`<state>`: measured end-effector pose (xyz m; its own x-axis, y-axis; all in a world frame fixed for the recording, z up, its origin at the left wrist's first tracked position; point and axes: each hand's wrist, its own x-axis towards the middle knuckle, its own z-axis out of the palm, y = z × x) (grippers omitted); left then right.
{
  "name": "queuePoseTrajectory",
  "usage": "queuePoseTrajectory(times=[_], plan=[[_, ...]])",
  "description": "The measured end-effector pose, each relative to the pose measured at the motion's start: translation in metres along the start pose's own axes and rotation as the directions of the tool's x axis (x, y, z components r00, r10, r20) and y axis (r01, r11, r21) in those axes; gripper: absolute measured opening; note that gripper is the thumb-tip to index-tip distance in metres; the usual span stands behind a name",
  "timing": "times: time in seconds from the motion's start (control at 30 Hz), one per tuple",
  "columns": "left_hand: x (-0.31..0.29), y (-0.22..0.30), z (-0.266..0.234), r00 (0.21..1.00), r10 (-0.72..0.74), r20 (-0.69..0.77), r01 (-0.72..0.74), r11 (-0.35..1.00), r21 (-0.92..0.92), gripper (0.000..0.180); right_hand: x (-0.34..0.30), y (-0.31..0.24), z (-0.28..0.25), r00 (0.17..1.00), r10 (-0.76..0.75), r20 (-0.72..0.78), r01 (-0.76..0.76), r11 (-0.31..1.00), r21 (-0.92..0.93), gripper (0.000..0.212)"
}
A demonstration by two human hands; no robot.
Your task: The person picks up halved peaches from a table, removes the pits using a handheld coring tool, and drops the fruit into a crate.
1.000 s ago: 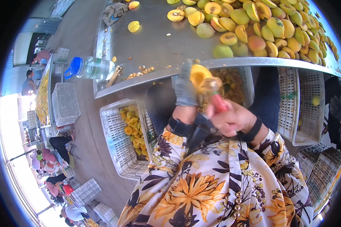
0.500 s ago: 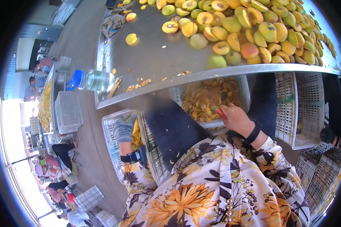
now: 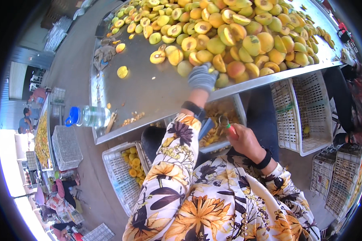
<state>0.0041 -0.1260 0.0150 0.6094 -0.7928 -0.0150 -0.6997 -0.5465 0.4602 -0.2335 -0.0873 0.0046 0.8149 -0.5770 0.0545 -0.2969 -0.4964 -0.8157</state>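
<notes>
A large pile of halved yellow peaches covers the far and right part of the metal table. My left hand, in a grey glove, reaches over the table's front edge to the near side of the pile. Its fingers are stretched against the fruit beside a green peach, their tips partly hidden. Held low over my lap, my bare right hand is closed around a pitting tool with a red and green handle and a curved metal loop.
Beneath the table edge stands a crate of peach scraps. A white crate with peach halves is at my left, another white crate at my right. A blue-capped bottle and a grey cloth lie by the table's left side.
My left hand has moved from the crate at my left up to the peach pile. My right hand keeps the tool, whose loop now shows. The view has shifted.
</notes>
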Motion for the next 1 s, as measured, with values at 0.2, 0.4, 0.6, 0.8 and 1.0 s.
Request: queuePoseTrajectory(times=[0.2, 0.4, 0.6, 0.8, 1.0], plan=[[-0.037, -0.024, -0.027, 0.994, 0.11, -0.01, -0.098, 0.834, -0.543, 0.053, 0.02, -0.009, -0.019, 0.963, 0.213, -0.163, -0.129, 0.9, 0.417, 0.028], [-0.11, -0.005, -0.052, 0.923, 0.352, -0.157, -0.383, 0.797, -0.468, 0.062, 0.065, -0.046, -0.015, 0.948, 0.293, 0.126, -0.27, 0.53, 0.804, 0.037], [-0.135, -0.02, -0.043, 0.992, 0.078, -0.103, -0.114, 0.138, -0.984, 0.05, 0.065, -0.069, 0.002, 0.924, 0.243, 0.295, -0.369, 0.369, 0.853, 0.031], [-0.124, -0.007, -0.027, 0.859, -0.343, 0.38, 0.211, -0.439, -0.873, 0.05, 0.064, -0.056, 0.026, 0.955, -0.084, -0.285, 0.14, 0.973, 0.182, 0.038], [-0.126, -0.036, -0.015, 0.938, -0.305, 0.166, 0.123, -0.155, -0.98, 0.053, 0.046, -0.061, 0.015, 0.997, 0.01, 0.076, -0.024, 0.982, 0.189, 0.018]])
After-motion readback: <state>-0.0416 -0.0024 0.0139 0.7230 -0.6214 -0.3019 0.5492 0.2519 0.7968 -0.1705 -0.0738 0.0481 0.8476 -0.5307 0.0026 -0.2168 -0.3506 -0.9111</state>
